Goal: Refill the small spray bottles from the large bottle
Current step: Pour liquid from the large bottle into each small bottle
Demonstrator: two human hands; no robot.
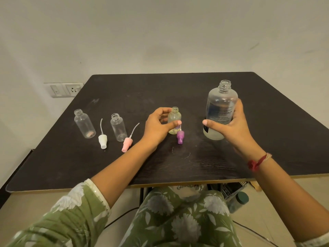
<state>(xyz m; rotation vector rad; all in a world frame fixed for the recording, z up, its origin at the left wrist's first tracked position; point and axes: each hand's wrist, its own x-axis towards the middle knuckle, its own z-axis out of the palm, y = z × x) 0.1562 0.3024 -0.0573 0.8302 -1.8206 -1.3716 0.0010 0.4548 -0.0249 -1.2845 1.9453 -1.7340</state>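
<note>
Two uncapped bottles in hand
Left hand (157, 126) pinches the small spray bottle (174, 118); right hand (233, 127), curled, grips the large bottle (221, 106) — purple spray cap (180, 137) just below the left thumb

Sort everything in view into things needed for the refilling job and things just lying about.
For the job: large bottle, in right hand; small bottle, in left hand; far-left empty bottle; second empty bottle; white spray cap; pink spray cap; purple spray cap.
Lying about: wall socket; green-lidded jar.
</note>
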